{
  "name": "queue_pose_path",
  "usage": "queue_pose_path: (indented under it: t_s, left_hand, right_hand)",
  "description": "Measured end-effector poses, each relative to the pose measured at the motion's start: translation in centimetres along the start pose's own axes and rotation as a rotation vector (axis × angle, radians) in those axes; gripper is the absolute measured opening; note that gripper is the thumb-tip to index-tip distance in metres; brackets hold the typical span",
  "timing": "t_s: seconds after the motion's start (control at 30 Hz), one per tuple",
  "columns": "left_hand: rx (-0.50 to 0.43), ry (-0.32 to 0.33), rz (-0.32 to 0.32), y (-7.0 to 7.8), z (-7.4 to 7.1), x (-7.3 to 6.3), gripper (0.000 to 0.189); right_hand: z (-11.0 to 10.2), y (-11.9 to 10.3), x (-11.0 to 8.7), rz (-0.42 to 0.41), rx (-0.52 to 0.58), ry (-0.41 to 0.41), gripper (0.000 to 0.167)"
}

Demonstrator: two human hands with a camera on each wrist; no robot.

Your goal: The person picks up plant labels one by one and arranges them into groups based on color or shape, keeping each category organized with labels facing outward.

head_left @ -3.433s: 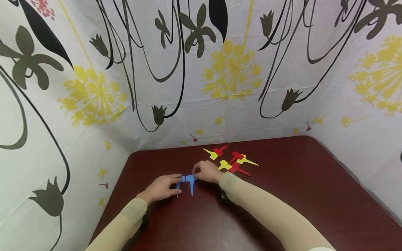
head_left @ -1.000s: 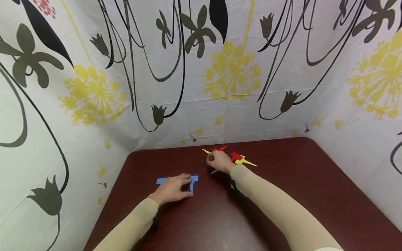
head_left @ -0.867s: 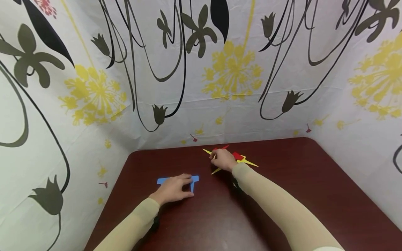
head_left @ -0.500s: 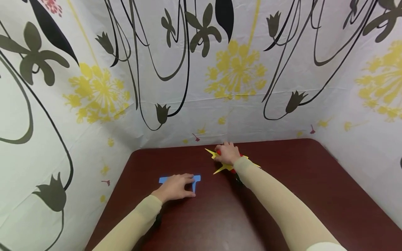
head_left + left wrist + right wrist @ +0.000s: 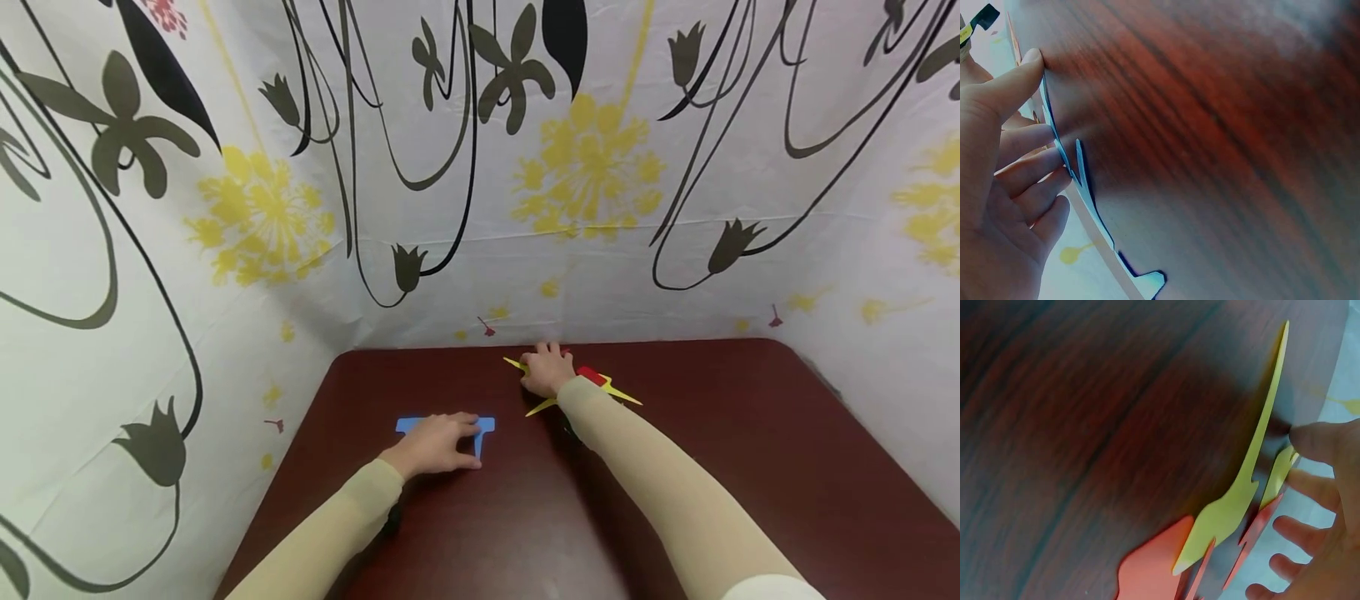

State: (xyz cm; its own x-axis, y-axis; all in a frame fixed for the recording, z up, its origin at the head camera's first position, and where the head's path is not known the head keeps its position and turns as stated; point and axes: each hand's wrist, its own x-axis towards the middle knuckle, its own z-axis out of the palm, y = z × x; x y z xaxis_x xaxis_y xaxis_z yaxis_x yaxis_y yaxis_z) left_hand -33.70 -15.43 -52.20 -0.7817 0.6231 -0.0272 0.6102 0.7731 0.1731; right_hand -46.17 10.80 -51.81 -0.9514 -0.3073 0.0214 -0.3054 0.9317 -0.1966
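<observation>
T-shaped blue plastic plant labels (image 5: 408,424) lie in a row on the dark red-brown table, heads towards the far edge. My left hand (image 5: 435,443) rests over them and covers the middle. In the left wrist view its thumb touches the stem tip of one blue label (image 5: 1050,112), with fingertips at the head. My right hand (image 5: 547,372) reaches over the pile of labels near the back. In the right wrist view its thumb and forefinger touch a yellow label (image 5: 1277,478), fingers spread. Closer to that camera lies another yellow label (image 5: 1225,515), overlapping a red label (image 5: 1154,562).
Beside my right hand are a red label (image 5: 591,376) and a yellow label (image 5: 622,393), partly under my sleeve. A patterned cloth (image 5: 465,292) hangs behind the table (image 5: 712,417) and along both sides.
My left hand first shifted right along the blue labels, then stayed. My right hand left the blue labels for the yellow and red pile, where its fingers spread. The head view has turned slightly.
</observation>
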Motion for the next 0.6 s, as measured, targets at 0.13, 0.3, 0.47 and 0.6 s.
queue_pose_path:
  t_s: [0.13, 0.3, 0.47, 0.6]
  left_hand:
    - [-0.003, -0.012, -0.015, 0.2, 0.0, 0.0, 0.068]
    - [-0.007, -0.012, -0.019, 0.1, 0.2, 0.0, 0.069]
    - [-0.004, -0.014, -0.016, 0.2, 0.2, 0.1, 0.069]
    - [-0.014, -0.028, -0.025, 0.3, 0.1, 0.2, 0.068]
  right_hand:
    - [0.1, -0.1, -0.4, -0.046, 0.016, 0.033, 0.034]
    - [0.6, 0.4, -0.6, -0.105, 0.03, 0.073, 0.025]
    - [1.1, 1.0, -1.0, -0.176, -0.015, 0.134, 0.023]
    - [0.9, 1.0, -1.6, -0.224, -0.05, 0.14, 0.027]
